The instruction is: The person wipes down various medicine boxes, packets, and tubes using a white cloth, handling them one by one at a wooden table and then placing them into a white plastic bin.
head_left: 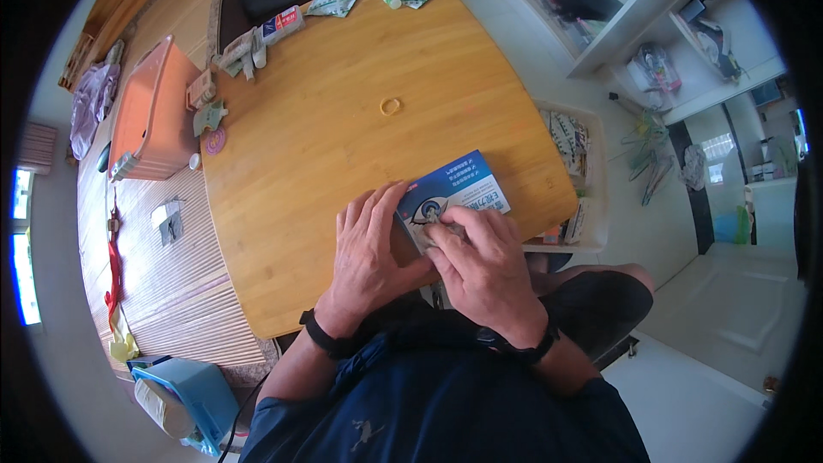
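A blue and white cardboard box [485, 184] with an eye picture lies near the front edge of the wooden table [309, 146]. My left hand [364, 244] is against its left side, long fingers along the edge and thumb by the near corner, holding it in place. Over the front of the box, my right hand [489, 261] has thumb and fingers pinched together. Something small and greyish shows at those fingertips, too covered to name. Farther up the table lies a yellow ring [390, 106], apart from both hands.
Green and white packets [332, 4] and a blue, red and white pack [282, 24] lie along the far edge. An orange bin [150, 111] stands to the left. At the right, a white container [597, 171] with packages sits beside the table. A blue tub [201, 390] is at lower left.
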A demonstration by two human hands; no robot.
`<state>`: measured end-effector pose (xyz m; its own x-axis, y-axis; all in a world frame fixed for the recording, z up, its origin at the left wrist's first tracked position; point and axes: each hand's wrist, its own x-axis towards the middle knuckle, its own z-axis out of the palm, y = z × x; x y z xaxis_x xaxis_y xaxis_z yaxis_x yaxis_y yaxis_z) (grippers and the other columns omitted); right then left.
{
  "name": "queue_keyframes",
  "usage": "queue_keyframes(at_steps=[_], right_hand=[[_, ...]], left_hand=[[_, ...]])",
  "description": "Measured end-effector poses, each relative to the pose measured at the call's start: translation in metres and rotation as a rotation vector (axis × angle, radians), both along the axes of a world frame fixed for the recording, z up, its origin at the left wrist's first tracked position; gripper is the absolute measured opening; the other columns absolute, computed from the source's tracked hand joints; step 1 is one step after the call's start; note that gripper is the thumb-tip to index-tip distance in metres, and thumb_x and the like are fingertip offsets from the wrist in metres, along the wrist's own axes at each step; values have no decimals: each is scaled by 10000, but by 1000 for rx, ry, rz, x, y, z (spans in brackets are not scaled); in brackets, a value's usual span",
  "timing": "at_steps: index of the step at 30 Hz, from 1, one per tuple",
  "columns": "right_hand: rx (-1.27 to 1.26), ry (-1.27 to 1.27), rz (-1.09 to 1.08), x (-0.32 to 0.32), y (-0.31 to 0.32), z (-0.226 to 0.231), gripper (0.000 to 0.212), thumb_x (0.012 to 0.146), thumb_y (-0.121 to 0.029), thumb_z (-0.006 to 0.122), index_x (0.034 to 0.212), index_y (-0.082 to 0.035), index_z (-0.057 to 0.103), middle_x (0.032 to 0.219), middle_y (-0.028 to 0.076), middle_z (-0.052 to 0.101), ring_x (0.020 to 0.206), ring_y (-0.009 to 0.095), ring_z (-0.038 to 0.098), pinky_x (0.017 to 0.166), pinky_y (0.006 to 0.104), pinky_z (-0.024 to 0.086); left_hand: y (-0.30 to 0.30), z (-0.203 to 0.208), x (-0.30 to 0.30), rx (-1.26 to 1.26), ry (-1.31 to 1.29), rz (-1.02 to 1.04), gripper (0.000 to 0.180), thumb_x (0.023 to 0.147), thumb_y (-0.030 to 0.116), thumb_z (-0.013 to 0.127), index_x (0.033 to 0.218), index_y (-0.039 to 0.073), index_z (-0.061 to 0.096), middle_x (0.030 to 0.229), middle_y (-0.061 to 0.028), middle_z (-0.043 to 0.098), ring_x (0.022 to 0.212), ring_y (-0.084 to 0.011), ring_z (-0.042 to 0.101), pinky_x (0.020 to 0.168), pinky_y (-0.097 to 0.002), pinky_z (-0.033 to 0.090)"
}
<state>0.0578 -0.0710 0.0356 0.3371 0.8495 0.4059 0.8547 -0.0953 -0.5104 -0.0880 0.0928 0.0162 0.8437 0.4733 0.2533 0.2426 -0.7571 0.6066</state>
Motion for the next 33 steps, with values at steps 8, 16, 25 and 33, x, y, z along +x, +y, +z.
queue_keyframes(at_steps=[8, 16, 25, 33], right_hand=[[79, 55, -82, 26, -12, -12, 255, 1034, -19, 779, 1287, -37, 782, 1243, 144, 722, 1080, 368, 743, 927, 497, 597], [88, 86, -5, -2, -4, 2, 277, 1029, -5, 801, 1302, -5, 752, 1209, 180, 709, 1101, 389, 749, 926, 480, 629], [121, 64, -288, 38, -27, -17, 203, 1069, -28, 819, 1271, -16, 803, 1222, 157, 728, 1018, 360, 791, 865, 447, 654], [144, 156, -47, -2, -16, -17, 234, 1011, 15, 843, 1232, 9, 767, 1228, 150, 716, 1108, 364, 752, 951, 463, 636]], left_hand=[[1, 3, 0, 32, 3, -18, 998, 818, 355, 1025, 1661, 59, 580, 1620, -189, 666, 1495, -428, 595, 1260, -551, 439], [-2, 2, 2, 52, 1, -14, 991, 838, 376, 1021, 1665, 56, 577, 1618, -187, 667, 1496, -425, 597, 1248, -540, 446], [-1, 2, 2, 78, 0, -31, 1017, 824, 362, 1043, 1669, 42, 577, 1626, -196, 660, 1486, -434, 608, 1262, -561, 466], [-1, -2, 2, 76, 2, -33, 1005, 837, 360, 1007, 1678, 45, 555, 1636, -193, 645, 1501, -434, 583, 1248, -553, 452]])
